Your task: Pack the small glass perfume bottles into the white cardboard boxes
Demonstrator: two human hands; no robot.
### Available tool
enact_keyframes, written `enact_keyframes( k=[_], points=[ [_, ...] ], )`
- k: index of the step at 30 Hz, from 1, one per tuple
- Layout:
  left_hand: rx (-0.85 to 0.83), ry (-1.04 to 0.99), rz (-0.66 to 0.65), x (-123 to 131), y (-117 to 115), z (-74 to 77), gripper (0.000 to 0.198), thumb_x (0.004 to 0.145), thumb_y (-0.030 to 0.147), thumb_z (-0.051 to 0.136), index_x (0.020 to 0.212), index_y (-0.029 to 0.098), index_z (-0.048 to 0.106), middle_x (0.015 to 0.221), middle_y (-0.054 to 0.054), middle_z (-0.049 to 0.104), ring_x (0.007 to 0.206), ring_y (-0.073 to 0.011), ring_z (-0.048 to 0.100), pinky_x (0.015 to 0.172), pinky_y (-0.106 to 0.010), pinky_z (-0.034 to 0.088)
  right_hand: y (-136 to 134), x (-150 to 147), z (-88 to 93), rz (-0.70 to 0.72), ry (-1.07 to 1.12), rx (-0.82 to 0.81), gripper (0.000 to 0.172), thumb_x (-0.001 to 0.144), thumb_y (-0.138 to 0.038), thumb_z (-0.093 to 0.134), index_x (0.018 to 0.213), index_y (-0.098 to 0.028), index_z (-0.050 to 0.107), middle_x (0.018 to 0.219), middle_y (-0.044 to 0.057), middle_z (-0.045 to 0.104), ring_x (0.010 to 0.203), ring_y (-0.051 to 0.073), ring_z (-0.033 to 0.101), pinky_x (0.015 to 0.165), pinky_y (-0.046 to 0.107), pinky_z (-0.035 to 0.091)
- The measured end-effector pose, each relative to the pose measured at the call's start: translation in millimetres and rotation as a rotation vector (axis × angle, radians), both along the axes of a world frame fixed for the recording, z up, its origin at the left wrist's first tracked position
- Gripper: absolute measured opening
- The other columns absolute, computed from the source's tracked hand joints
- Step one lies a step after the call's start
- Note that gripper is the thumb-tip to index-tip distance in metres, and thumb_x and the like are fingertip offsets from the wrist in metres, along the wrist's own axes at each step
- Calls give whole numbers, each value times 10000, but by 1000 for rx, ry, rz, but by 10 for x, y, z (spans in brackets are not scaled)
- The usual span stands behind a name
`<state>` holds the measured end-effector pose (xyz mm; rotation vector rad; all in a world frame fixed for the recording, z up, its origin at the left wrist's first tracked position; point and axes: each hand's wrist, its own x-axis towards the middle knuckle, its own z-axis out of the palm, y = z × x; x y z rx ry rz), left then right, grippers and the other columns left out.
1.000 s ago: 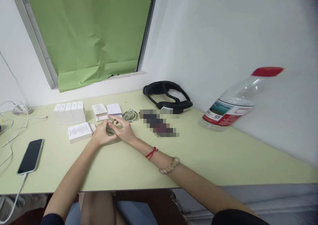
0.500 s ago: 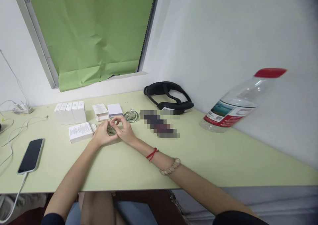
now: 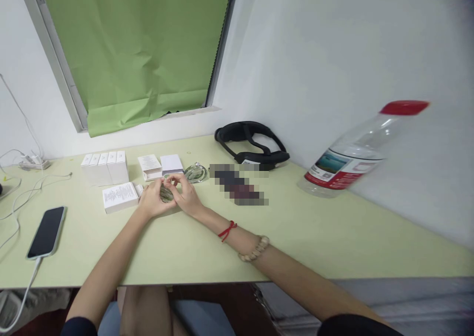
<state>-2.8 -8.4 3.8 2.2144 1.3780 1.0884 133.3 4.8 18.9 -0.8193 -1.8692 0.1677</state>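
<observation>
A small coil of pale, shiny cable (image 3: 165,193) is held between my two hands over the table. My left hand (image 3: 152,200) curls around its left and lower side. From the right, my right hand (image 3: 187,195) pinches the coil's upper part, its fingertips meeting those of the left. The fingers cover much of the coil. A second, similar coil (image 3: 195,173) lies just beyond my right hand. Close by on the left is an opened white box (image 3: 120,197) with its end flap out. Behind my hands sit another open white box (image 3: 149,167) and a white box (image 3: 172,163).
Several white boxes (image 3: 104,168) stand in a row at the back left. A phone (image 3: 46,232) on a charging cable lies at left, near loose white cables. A black headset (image 3: 252,146), a pixelated dark item (image 3: 239,185) and a red-capped bottle (image 3: 340,163) are to the right.
Both hands stay in nearly the same place around the coil, with only a slight shift of the fingertips. Everything else on the table is unmoved.
</observation>
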Motion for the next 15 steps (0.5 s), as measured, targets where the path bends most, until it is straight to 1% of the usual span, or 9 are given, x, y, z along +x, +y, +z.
enact_keyframes(
  k=[4, 11, 15],
  points=[
    [-4, 7, 11, 5, -15, 14, 556, 720, 398, 642, 1184, 158, 452, 1084, -110, 621, 1047, -285, 589, 931, -436, 441, 7, -5, -22, -10, 9, -26, 273, 931, -470, 443, 985, -215, 523, 897, 60, 633, 762, 176, 596, 710, 324, 501],
    [20, -7, 10, 10, -5, -17, 568, 716, 395, 649, 1196, 158, 459, 1053, -110, 633, 1025, -279, 597, 921, -417, 441, -15, -12, -12, 14, 21, -67, 223, 931, -418, 446, 973, -222, 546, 908, 59, 643, 808, 179, 607, 725, 321, 500],
    [19, -25, 14, 15, -10, -34, 531, 707, 387, 657, 1155, 170, 474, 1071, -98, 627, 1027, -281, 591, 901, -418, 442, -21, -21, 21, 28, 28, -106, 222, 875, -394, 526, 1000, -212, 544, 938, 62, 644, 829, 179, 611, 707, 313, 498]
  ],
)
